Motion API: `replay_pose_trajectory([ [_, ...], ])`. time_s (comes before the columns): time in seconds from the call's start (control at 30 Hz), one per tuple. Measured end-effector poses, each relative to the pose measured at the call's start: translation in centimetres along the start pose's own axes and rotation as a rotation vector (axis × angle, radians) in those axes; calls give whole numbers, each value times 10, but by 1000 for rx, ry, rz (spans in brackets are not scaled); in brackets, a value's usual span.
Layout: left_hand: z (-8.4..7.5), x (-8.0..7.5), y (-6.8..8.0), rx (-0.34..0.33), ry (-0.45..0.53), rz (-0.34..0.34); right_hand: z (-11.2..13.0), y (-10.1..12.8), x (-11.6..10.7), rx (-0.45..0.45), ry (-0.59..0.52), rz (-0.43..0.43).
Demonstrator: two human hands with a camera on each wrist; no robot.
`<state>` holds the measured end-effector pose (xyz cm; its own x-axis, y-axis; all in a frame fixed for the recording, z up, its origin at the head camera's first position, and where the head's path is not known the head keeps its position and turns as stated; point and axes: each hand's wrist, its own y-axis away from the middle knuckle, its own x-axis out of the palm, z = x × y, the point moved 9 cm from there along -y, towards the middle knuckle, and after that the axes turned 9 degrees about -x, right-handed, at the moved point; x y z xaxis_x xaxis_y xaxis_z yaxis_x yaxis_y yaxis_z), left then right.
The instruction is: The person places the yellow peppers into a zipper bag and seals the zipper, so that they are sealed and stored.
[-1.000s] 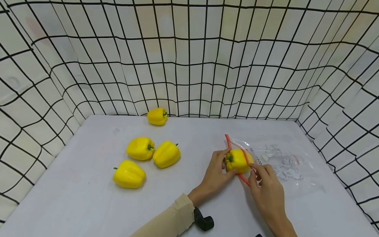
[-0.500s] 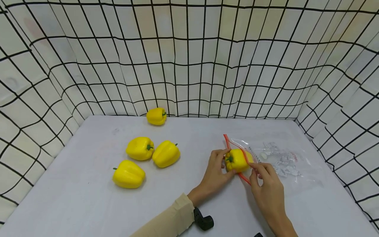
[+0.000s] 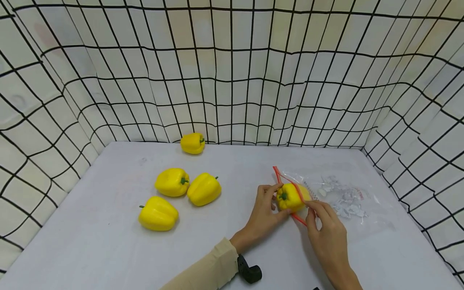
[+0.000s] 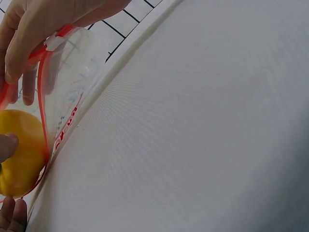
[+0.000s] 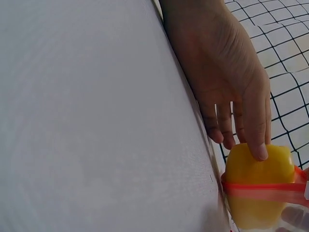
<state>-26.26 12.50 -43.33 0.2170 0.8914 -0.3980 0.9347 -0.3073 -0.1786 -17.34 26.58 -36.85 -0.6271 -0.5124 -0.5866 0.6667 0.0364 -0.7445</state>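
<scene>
A yellow bell pepper [image 3: 291,197] lies in the mouth of a clear zip bag [image 3: 348,197] with a red-orange closure strip, its green stem end facing out to the left. My left hand [image 3: 264,211] grips the pepper from the left, thumb on the near side and fingers on the far side. In the right wrist view that thumb presses on the pepper [image 5: 260,166], and the red strip crosses it. My right hand [image 3: 328,233] pinches the bag's red edge at the pepper's right. The left wrist view shows those fingers on the strip above the pepper [image 4: 24,150].
Left of the hands, three yellow bell peppers lie close together, among them the nearest pepper [image 3: 158,214]. A further pepper [image 3: 193,143] sits at the back edge. Black grid netting [image 3: 232,80] over white walls surrounds the white table [image 3: 90,249]. A black wrist device [image 3: 250,270] is under the left sleeve.
Both hands keep their holds on the pepper and bag with barely any movement. The bag's red edge shifts very slightly.
</scene>
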Motion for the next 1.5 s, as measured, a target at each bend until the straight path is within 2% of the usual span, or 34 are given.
replay_pose_trajectory([
  [0.3, -2, 1, 1, 21, -17, 5, 0, 1, 0, 4, -24, 12],
  [0.6, -7, 2, 1, 111, -33, -7, 0, 0, 0, 26, -56, 22],
  [1.03, -11, 4, 3, 127, -44, 40, 3, -1, 1, 7, -74, 19],
  [1.3, -11, 6, 0, 109, -66, 72, 5, -3, 1, -32, -69, -10],
  [1.5, -11, 10, 1, 145, -116, 89, 4, -2, 1, -38, -68, -16],
])
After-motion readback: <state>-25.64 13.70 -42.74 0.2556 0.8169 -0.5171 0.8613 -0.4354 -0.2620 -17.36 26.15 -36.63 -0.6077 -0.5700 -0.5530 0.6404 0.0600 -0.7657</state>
